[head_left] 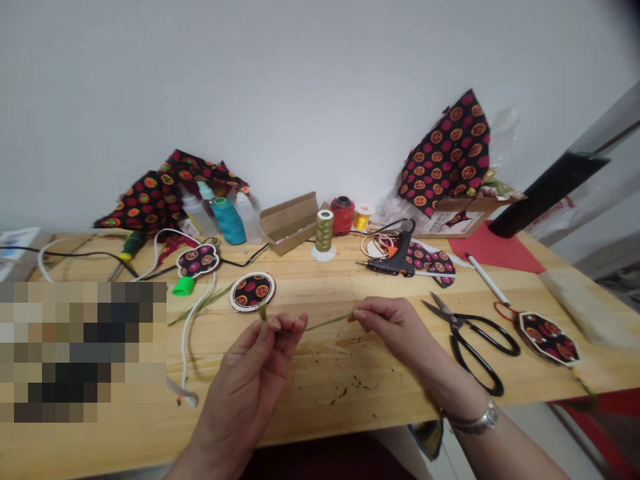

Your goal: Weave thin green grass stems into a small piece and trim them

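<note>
Olive-green thread [327, 324] runs taut between my two hands above the wooden table. My left hand [260, 373] is closed in a pinch around a bundle of this thread, and a short tuft [263, 311] sticks up past the fingertips. My right hand [395, 330] pinches the other end of the strand, with a silver bracelet at its wrist. Just beyond my left fingers lies a round fabric-covered disc [253, 292] with a pale rim. Black-handled scissors [465, 333] rest partly spread to the right of my right hand. A spool of olive thread [325, 231] stands upright farther back.
A black glue gun [395, 259] lies at the back among fabric pieces. A flower-shaped piece [198, 260] and a white cable [186, 340] are on the left. To the right are an octagonal piece [547, 339] and a white pen [487, 279]. Dark scraps litter the front.
</note>
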A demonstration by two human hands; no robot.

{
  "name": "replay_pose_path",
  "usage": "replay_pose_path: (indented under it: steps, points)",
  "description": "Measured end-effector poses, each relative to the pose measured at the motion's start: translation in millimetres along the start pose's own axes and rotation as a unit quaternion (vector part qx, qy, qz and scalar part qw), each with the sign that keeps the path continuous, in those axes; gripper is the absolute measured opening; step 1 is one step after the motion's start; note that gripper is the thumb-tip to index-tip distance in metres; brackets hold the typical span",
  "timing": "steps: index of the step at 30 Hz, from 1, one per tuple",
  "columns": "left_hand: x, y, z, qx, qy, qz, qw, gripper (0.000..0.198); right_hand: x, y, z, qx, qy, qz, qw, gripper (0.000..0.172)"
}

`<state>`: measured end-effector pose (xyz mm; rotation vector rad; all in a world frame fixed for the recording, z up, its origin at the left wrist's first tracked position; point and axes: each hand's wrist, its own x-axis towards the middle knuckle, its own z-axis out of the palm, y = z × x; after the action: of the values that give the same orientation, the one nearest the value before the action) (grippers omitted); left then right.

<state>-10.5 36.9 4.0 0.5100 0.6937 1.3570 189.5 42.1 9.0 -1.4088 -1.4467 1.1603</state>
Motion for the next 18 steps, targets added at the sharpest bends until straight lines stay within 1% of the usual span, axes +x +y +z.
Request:
replay_pose_path:
  steps: [3, 5, 9, 11, 13, 16, 18]
  points:
    - [-2.1, -0.3, -2.9, 0.007, -0.014, -0.009, 1.000, 0.006, -0.2, 0.4, -3.4, -0.011, 0.002, -0.008, 1.000, 0.017]
    - [-4.5, 0.9, -5.7, 0.018, -0.033, -0.019, 0.999, 0.008, -0.8, -0.1, -6.2, -0.022, -0.003, -0.020, 1.000, 0.017]
    - [-8.9, 5.5, -13.6, 0.062, -0.094, -0.026, 0.993, 0.017, -2.6, -3.1, -13.2, -0.043, -0.021, -0.066, 0.997, 0.018]
    - [-9.5, 7.4, -17.7, 0.087, -0.115, -0.014, 0.989, 0.023, -4.1, -5.2, -16.7, -0.054, -0.028, -0.083, 0.995, 0.018]
    - [-8.7, 8.4, -19.9, 0.102, -0.109, 0.003, 0.989, 0.028, -5.8, -7.4, -19.3, -0.070, -0.033, -0.101, 0.992, 0.018]
    - [-7.0, 8.3, -16.5, 0.135, -0.065, 0.042, 0.988, 0.034, -8.6, -11.1, -20.5, -0.102, -0.047, -0.130, 0.985, 0.018]
    - [-6.9, 7.6, -9.6, 0.178, -0.036, 0.069, 0.981, 0.030, -10.5, -14.3, -18.9, -0.122, -0.064, -0.147, 0.980, 0.017]
